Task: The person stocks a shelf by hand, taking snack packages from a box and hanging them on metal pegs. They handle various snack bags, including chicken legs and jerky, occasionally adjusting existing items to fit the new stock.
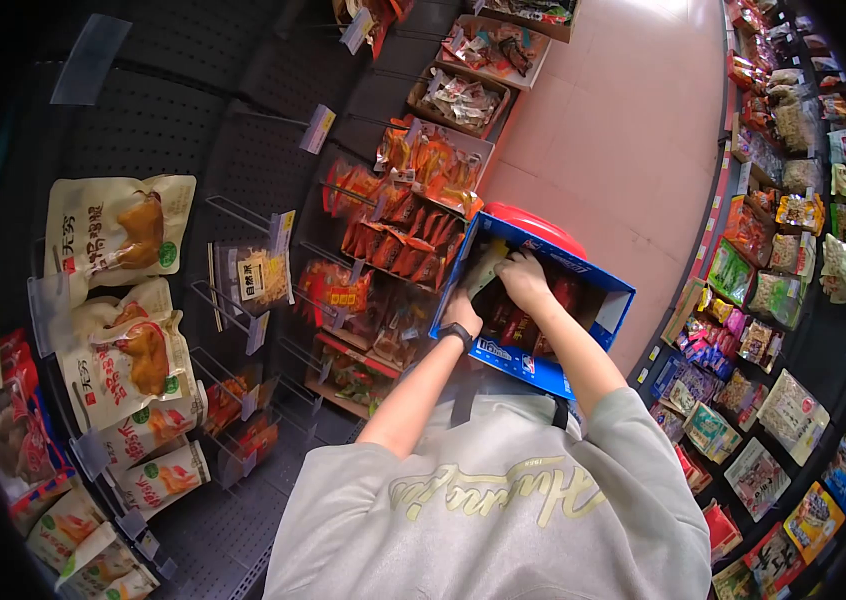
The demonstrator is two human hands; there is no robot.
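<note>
Both of my hands are inside a blue cardboard box (513, 368) with white lettering, tilted in front of my body. A pale yellow-green packet (486, 268) lies by the box's left wall. My left hand (461, 310), with a black watch on its wrist, closes on the packet's near end; its fingertips are partly hidden. My right hand (523, 280) has its fingers bent over the packet's far end. Several dark red packets (518, 330) lie deeper in the box, partly covered by my right forearm.
A red rounded object (538, 228) shows behind the box. To the left, a dark pegboard rack (143, 120) carries hooks with chicken-leg packets (148, 365) and orange-red snack packets (408, 245). Another shelf of bagged snacks (778, 295) lines the right. Between them runs a tiled floor (613, 130).
</note>
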